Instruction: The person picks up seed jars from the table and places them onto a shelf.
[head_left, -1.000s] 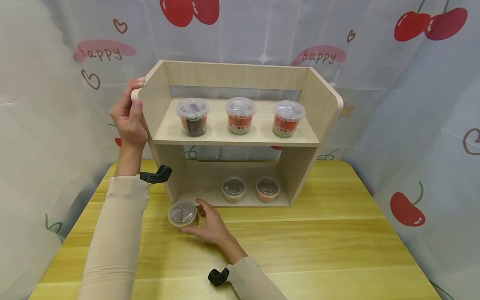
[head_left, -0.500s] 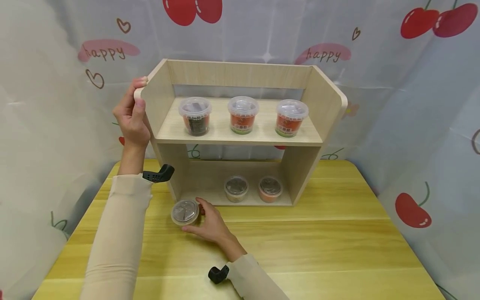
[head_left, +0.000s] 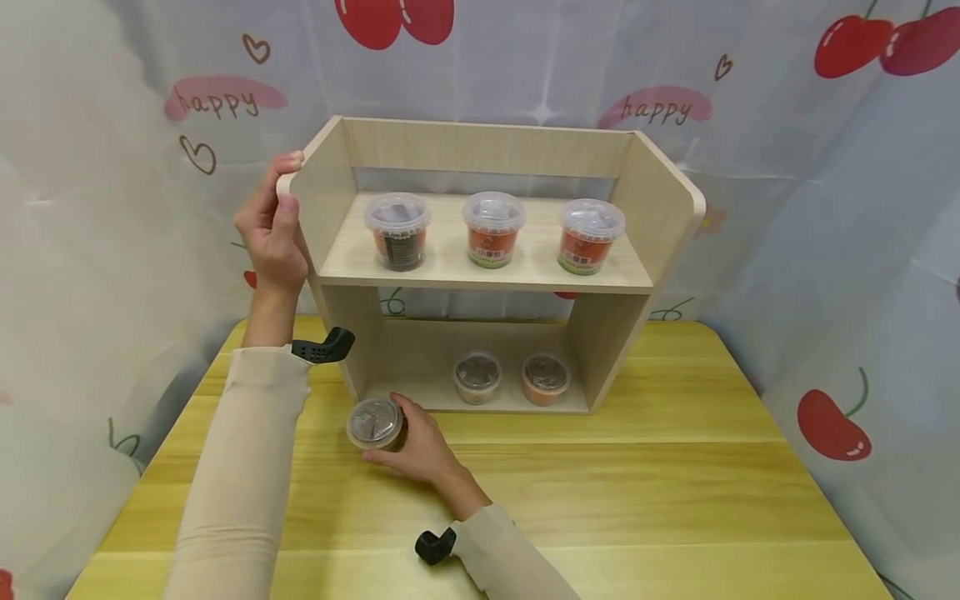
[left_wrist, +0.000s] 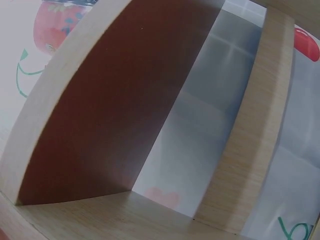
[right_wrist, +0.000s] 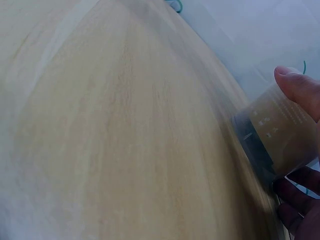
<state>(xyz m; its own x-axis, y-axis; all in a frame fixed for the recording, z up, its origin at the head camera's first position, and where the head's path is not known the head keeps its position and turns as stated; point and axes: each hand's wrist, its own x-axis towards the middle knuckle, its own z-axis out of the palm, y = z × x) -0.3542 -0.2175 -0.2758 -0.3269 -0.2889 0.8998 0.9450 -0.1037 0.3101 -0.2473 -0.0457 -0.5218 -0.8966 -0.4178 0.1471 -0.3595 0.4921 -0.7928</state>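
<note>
At the upper left of the head view, my left hand (head_left: 273, 233) grips the front edge of the left side panel of a pale wooden two-tier shelf (head_left: 480, 283). That hand is out of sight in the left wrist view, where the shelf's panel and back rail (left_wrist: 250, 130) fill the frame. Low at the shelf's front left corner, my right hand (head_left: 422, 446) holds a round lidded plastic cup (head_left: 373, 422) between thumb and fingers. In the right wrist view, the thumb (right_wrist: 297, 90) lies along one side of the cup (right_wrist: 285, 132), with darkened fingers at its other side.
Three clear-lidded cups with red contents line the upper tier, the middle one (head_left: 493, 229) among them. Two smaller-looking cups, one pale (head_left: 477, 379) and one orange (head_left: 546, 379), stand on the lower tier. A yellow wooden table (head_left: 600, 500) and a cherry-print curtain (head_left: 825, 250) surround the shelf.
My right thumb and fingers have drawn in closer around the cup at the front left. My left hand keeps its grip on the panel while the head view shifts slightly.
</note>
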